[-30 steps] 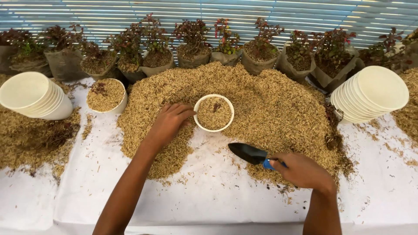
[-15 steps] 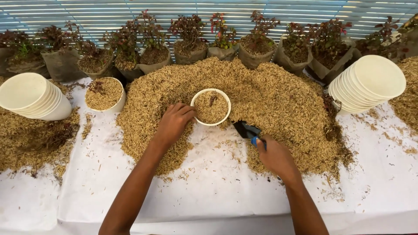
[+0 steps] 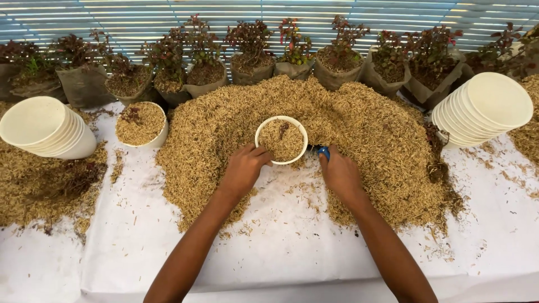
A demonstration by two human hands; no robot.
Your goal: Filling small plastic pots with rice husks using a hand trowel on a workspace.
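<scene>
- Step in hand, as judged from the layout: filling the white pot (image 3: 281, 139) with loose husk medium. The pot sits sunk into the near slope of the large husk heap (image 3: 359, 140) on the white-covered desk (image 3: 135, 241).
- Left hand (image 3: 242, 168): fingers curl against the near-left rim of the pot, touching it and steadying it. The grip is partly closed on the rim; it does not wrap the pot.
- Right hand (image 3: 339, 173): closed around the blue handle of a trowel (image 3: 323, 151), just right of the pot. The blade is hidden in the husk beside the rim, so its load cannot be told.
- Next move, as a judgement: it calls for lifting the blade clear of the heap and tipping it over the pot mouth while the left hand holds the rim level; the loose heap under the pot could let it tilt.
- Condition of the pot: round, plain white, upright, filled nearly to the rim with tan husk; a small dark reddish scrap lies on the fill near the far side.
- Surroundings: a second filled pot (image 3: 141, 124) stands well to the left; stacks of empty pots lie on their sides at far left (image 3: 48, 128) and far right (image 3: 483, 111); a row of bagged red-leaved plants (image 3: 252, 53) lines the far edge.
</scene>
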